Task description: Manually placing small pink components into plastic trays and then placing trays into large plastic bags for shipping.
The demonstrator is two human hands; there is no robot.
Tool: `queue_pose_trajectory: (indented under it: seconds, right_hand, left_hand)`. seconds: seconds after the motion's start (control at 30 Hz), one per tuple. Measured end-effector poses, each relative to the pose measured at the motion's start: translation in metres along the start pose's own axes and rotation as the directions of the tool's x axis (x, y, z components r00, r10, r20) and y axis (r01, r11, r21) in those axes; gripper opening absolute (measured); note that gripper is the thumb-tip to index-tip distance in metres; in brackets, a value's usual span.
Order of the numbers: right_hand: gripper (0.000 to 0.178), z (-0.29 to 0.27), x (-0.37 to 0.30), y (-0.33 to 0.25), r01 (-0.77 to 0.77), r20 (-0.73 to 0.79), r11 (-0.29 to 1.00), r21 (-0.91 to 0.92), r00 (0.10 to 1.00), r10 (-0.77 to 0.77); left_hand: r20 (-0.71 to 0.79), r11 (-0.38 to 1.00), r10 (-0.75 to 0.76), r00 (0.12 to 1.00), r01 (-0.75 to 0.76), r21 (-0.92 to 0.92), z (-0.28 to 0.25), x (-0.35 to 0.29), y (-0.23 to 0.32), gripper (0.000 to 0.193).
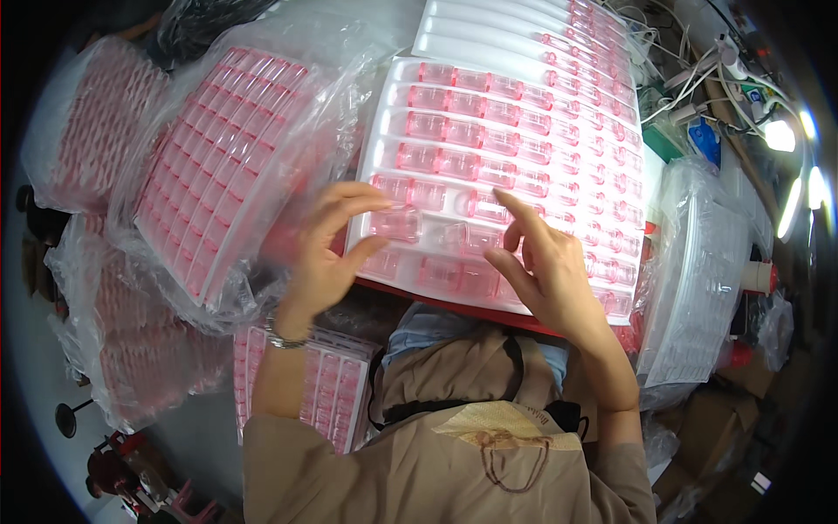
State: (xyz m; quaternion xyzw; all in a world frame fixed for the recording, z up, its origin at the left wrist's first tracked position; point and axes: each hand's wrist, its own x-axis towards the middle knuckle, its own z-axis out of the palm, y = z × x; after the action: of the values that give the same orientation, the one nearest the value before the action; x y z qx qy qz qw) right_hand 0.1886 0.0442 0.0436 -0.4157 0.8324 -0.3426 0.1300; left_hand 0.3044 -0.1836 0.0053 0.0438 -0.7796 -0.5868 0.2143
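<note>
Before me lies a white tray [390,87] with rows of small clear pink plastic containers [515,144]. At its near left part, my left hand [325,244] has a clear pink container [398,224] between thumb and index finger; this piece looks tilted or raised across the row. My right hand [550,271] is over the near middle of the tray with thumb and index finger apart. Its index fingertip is by a container in one row, its thumb beside a clear piece [476,237] in the row nearer me. Whether those fingertips touch anything is hard to tell.
Another white tray [441,35] lies partly filled behind. Plastic-wrapped stacks of pink-filled trays [223,166] stand at left, and more trays [327,389] sit low by my left arm. Wrapped clear trays [690,279] stand at right, near cables and a lit lamp [779,135].
</note>
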Motion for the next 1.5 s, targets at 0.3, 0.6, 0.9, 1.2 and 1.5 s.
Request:
queue_pose_trajectory:
  seconds: [0.3,0.6,0.9,1.2,1.5]
  right_hand:
    - [0.04,0.042,0.013,0.009,0.158,-0.054,0.973,-0.169,0.984,-0.169]
    - [0.029,0.025,0.024,0.023,-0.083,-0.225,0.98,0.178,0.966,0.123]
    - [0.023,0.041,0.05,0.021,0.012,-0.235,0.97,-0.243,0.969,-0.071]
    - [0.02,0.041,0.049,0.016,-0.083,-0.143,0.982,-0.17,0.988,0.059]
    - [0.046,-0.008,0.0,0.021,0.022,-0.226,0.909,-0.417,0.966,-0.127]
  left_hand:
    - [0.354,0.673,0.088,0.931,-0.318,0.667,-0.025,0.017,0.007,0.029]
    - [0.39,0.625,0.067,0.918,-0.344,0.701,-0.025,0.017,0.005,0.029]
    - [0.317,0.722,0.026,0.948,-0.237,0.65,-0.014,0.027,0.0,0.026]
    - [0.392,0.722,0.121,0.912,-0.352,0.595,-0.006,0.049,-0.014,0.026]
    - [0.378,0.788,-0.012,0.926,-0.224,0.573,0.004,0.044,-0.009,0.029]
